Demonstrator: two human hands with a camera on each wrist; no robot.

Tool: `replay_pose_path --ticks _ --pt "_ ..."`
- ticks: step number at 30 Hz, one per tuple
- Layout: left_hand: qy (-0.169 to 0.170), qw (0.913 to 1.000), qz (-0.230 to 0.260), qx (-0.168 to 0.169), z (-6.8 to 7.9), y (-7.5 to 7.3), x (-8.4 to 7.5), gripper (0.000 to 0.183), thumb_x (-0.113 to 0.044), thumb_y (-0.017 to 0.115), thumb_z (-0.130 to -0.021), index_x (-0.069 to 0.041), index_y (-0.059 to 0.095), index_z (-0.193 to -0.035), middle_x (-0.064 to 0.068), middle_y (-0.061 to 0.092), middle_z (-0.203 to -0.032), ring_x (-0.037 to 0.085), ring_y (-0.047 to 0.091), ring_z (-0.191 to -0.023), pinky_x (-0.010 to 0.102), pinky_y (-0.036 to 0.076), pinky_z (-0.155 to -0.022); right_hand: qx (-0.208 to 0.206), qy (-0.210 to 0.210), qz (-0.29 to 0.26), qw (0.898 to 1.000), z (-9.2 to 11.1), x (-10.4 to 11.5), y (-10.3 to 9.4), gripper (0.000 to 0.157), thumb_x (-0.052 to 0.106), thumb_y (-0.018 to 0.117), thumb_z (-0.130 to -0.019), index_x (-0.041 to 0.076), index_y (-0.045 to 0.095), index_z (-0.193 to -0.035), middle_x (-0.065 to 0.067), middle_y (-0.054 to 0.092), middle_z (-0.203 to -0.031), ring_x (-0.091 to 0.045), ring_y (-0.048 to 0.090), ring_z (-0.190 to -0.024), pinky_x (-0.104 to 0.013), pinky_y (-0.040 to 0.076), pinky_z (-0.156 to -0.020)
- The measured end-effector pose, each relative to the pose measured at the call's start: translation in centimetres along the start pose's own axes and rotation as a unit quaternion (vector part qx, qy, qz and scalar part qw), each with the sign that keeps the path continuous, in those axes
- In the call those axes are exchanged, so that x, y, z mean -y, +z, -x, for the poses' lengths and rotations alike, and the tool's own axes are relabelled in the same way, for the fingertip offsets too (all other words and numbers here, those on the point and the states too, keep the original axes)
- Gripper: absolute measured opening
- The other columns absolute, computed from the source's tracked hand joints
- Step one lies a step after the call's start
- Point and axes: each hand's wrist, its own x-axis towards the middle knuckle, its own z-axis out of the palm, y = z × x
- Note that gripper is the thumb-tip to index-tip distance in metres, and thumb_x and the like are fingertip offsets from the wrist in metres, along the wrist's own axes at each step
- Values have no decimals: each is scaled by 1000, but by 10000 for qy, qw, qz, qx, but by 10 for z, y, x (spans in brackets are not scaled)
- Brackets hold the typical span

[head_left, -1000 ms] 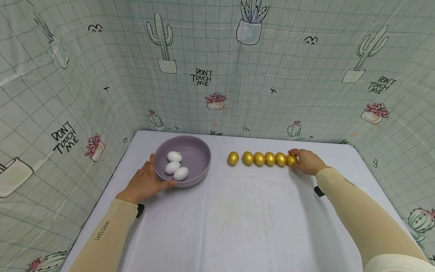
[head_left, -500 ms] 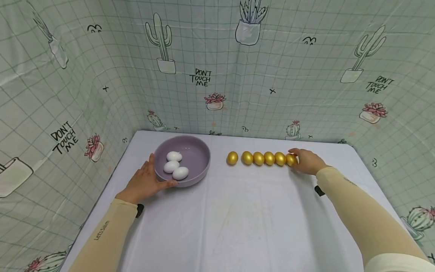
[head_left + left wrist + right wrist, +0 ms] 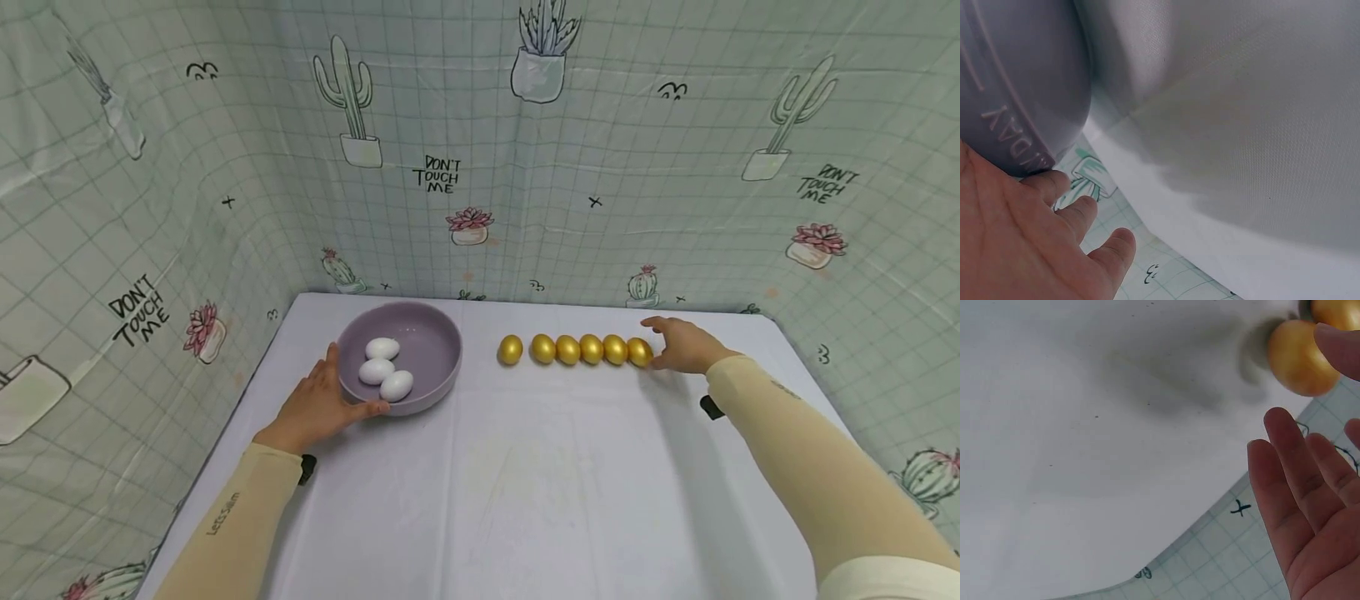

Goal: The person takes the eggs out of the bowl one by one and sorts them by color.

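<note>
Gold eggs [image 3: 567, 350]: six lay in a row on the white table [image 3: 525, 500].
Right hand [image 3: 686, 346]: you had its fingers apart — beside the rightmost egg [image 3: 640, 352] (contact unclear).
Left hand [image 3: 311, 408]: you rested it, thumb and fingers apart, against the purple bowl [image 3: 431, 342].
White eggs [image 3: 377, 371]: three lay inside.

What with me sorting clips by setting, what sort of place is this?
Probably a makeshift tabletop filming corner: cactus-print cloth hangs behind and beside a white table, where a mauve bowl of white eggs and a row of gold eggs are laid out.
</note>
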Motion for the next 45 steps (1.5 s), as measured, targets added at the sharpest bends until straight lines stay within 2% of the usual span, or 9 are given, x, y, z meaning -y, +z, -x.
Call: replay_pose_path --ticks 8,14,20,25,33,38,45 --pt "-4 10000 29 12 1 0 0 136 -77 65 -78 11 -6 -154 41 19 -153 56 22 -140 67 19 -111 -124 -67 -105 9998 -3 13 -18 77 11 76 -85 -3 36 -150 -34 42 -143 -43 63 -106 -58 50 -88" --pt "-11 10000 3 17 0 0 0 136 -78 65 -77 11 -6 -154 41 20 -153 56 22 -140 66 19 -111 -394 -246 -154 9988 -8 40 -30 76 13 76 -88 3 36 -152 -29 41 -147 -40 64 -108 -57 50 -90" --pt "-15 10000 15 -2 1 0 0 136 -76 66 -77 11 -5 -153 41 20 -152 57 22 -139 66 18 -111 -688 -664 103 9954 -15 80 -37 71 16 75 -89 9 41 -151 -22 43 -147 -33 65 -106 -55 52 -86" --pt "7 10000 14 -20 1 0 0 136 -76 66 -78 12 -5 -153 42 20 -152 57 22 -139 66 19 -111 -741 -989 63 9923 -23 117 -38 71 18 76 -89 17 42 -152 -15 44 -148 -30 65 -108 -49 54 -83" --pt "30 10000 -4 -35 0 2 1 136 -76 66 -78 12 -6 -153 41 20 -152 56 23 -139 67 20 -110 -811 -1703 318 9815 -32 178 -34 68 23 75 -89 19 45 -150 -8 52 -142 -21 66 -102 -41 55 -79" --pt "38 10000 6 -81 0 2 1 136 -76 67 -77 12 -4 -153 41 23 -151 56 26 -138 67 21 -110 -701 -2068 339 9753 -38 211 -23 67 25 74 -90 20 45 -150 -7 50 -143 -19 66 -102 -41 53 -82" --pt "21 10000 13 -35 0 2 1 136 -75 67 -77 12 -5 -153 41 20 -152 56 21 -140 66 19 -111 -449 -2300 152 9720 -44 247 -9 68 25 73 -91 22 43 -151 -6 47 -146 -18 66 -105 -38 53 -82"
